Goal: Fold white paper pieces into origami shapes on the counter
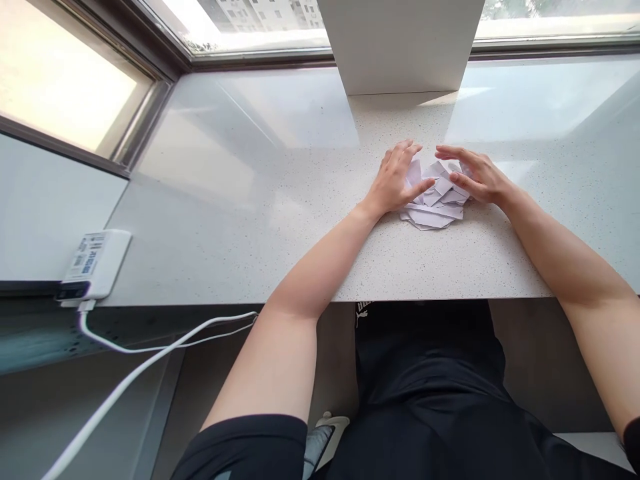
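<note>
A loose heap of torn white paper pieces [434,212] lies on the speckled white counter [240,220]. My left hand [399,179] rests against the heap's left side, fingers stretched out and the thumb reaching over the top scraps. From the right, my right hand [475,175] borders the same heap, its fingers extended and thumb apart. Both palms face each other across the paper, and neither hand is closed round a piece. Some scraps are hidden under the hands.
At the counter's left edge sits a white power bank [100,263] with a white cable [125,387] running from it below the counter. A white pillar [403,47] rises behind the paper. Windows [260,20] line the back and left.
</note>
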{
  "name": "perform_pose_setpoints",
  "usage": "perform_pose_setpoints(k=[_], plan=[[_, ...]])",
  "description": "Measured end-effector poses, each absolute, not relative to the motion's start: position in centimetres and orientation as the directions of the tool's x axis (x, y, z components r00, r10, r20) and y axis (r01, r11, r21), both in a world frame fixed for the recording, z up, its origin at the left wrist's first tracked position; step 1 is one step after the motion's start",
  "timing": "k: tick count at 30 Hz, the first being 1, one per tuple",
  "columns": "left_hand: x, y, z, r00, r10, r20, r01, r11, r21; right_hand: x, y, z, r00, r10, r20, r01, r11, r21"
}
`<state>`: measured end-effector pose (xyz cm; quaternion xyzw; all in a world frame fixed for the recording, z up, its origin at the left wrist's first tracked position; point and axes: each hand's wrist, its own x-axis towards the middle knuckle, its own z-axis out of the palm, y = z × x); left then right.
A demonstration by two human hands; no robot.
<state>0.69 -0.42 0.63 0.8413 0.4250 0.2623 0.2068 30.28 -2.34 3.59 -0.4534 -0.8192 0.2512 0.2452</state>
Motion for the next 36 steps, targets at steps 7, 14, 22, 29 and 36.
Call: perform_pose_setpoints(k=[7,14,22,29,36], plan=[[0.5,0.5,-1.3,0.488,0.848,0.208,0.63,-0.506,0.589,30.2,-0.4,1.5,-0.196,0.955,0.224,0.755,0.293,-0.587],[0.4,0.3,-0.7,0.526,0.814,0.247,0.572,-0.554,0.605,33.0,1.3,0.2,-0.091,0.959,0.268,0.783,0.235,-0.576],[0.7,0.3,-0.6,0.517,0.822,0.237,0.605,-0.548,0.578,35.7,4.7,-1.6,-0.013,0.973,0.231,0.835,0.138,-0.533],[0.4,-0.2,0.0,0.545,0.809,0.221,0.587,-0.556,0.589,31.9,1.8,1.3,-0.278,0.957,0.085,0.749,0.271,-0.605],[0.1,-0.7,0.8,0.584,0.789,0.189,0.573,-0.566,0.593,29.7,-3.1,3.2,-0.384,0.916,0.118,0.613,0.349,-0.709]])
